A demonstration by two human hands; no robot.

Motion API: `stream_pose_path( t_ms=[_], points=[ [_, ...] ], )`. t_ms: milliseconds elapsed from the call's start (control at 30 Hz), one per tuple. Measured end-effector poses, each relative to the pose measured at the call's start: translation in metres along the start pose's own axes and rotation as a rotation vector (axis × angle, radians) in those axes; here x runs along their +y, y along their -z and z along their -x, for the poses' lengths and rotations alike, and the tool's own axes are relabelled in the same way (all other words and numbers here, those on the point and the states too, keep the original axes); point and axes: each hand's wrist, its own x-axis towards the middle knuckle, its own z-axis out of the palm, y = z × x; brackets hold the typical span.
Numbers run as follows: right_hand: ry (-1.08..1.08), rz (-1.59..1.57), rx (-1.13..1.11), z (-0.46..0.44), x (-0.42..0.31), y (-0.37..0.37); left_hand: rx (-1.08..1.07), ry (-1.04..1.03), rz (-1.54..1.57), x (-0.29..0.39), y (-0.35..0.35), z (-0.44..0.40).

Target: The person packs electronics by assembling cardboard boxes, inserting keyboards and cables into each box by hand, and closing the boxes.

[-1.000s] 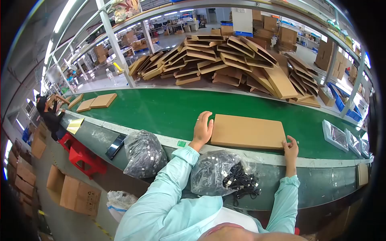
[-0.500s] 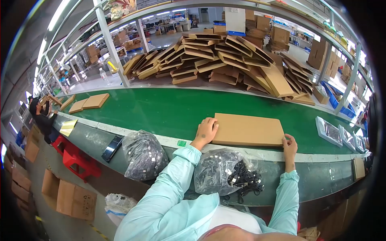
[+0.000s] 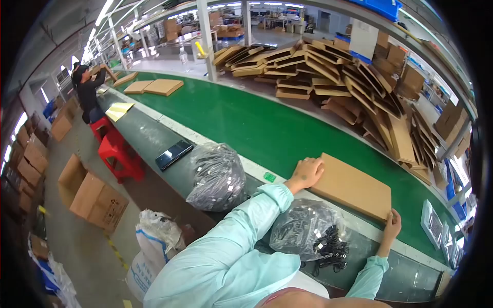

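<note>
A flat, closed cardboard box point(image 3: 354, 186) lies on the green conveyor belt point(image 3: 246, 131), close to its near edge. My left hand point(image 3: 307, 173) grips the box's left end, fingers curled over the top corner. At the opposite end, my right hand point(image 3: 393, 227) holds the near right corner between thumb and fingers. Just in front of me, on the near ledge, sits an opened clear bag point(image 3: 295, 231) with black cables point(image 3: 331, 246) spilling from it. Another clear bag of cables point(image 3: 218, 177) stands to its left.
A dark phone point(image 3: 174, 155) and a yellow sheet point(image 3: 119, 111) lie along the ledge. Folded cardboard boxes point(image 3: 318, 66) are heaped beyond the belt. Packaged items point(image 3: 432, 225) sit at the right. A co-worker point(image 3: 88, 92) is far left, near red stools point(image 3: 120, 154).
My view has turned to the left, so the scene shifts right and tilts. Both hands keep their places at the two ends of the cardboard box.
</note>
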Motion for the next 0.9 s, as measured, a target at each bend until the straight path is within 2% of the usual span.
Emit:
stream_pose_path(
  t_ms=[167,233,333,367,400,433,467,533,600,700,800,900],
  points=[
    [-0.075,-0.011,-0.023,0.000,-0.003,0.008,-0.051,0.029,0.008,0.007,0.003,-0.001],
    [-0.107,0.015,-0.077,-0.001,-0.006,0.012,0.017,-0.004,0.000,0.003,-0.001,-0.001],
    [-0.005,-0.097,-0.001,-0.005,0.030,0.005,0.019,-0.025,0.002,0.005,0.005,-0.006],
    [-0.012,-0.062,0.012,-0.002,0.019,0.007,0.082,-0.020,-0.055,0.007,0.005,-0.005],
    [-0.011,-0.017,0.018,0.004,-0.004,0.000,0.000,-0.010,-0.065,0.009,0.014,-0.006],
    [-0.011,0.033,0.028,0.008,-0.018,-0.001,0.065,-0.023,-0.081,0.013,0.016,-0.005],
    [-0.015,0.090,0.048,0.012,-0.029,0.001,0.018,0.019,-0.059,0.012,0.012,-0.005],
    [-0.051,0.167,0.074,0.015,-0.040,0.002,-0.017,-0.059,-0.043,0.001,0.008,-0.009],
    [-0.104,0.171,0.075,0.012,-0.046,0.007,-0.045,-0.047,-0.002,0.005,0.005,-0.009],
    [-0.203,-0.021,0.047,0.012,-0.043,0.004,-0.079,-0.070,0.037,0.002,0.002,-0.009],
    [-0.160,-0.111,0.011,0.013,-0.040,0.005,-0.129,-0.087,0.045,0.002,0.005,-0.013],
    [-0.205,-0.296,0.009,0.013,-0.043,0.011,-0.156,-0.110,0.086,-0.006,-0.001,-0.016]
  ],
)
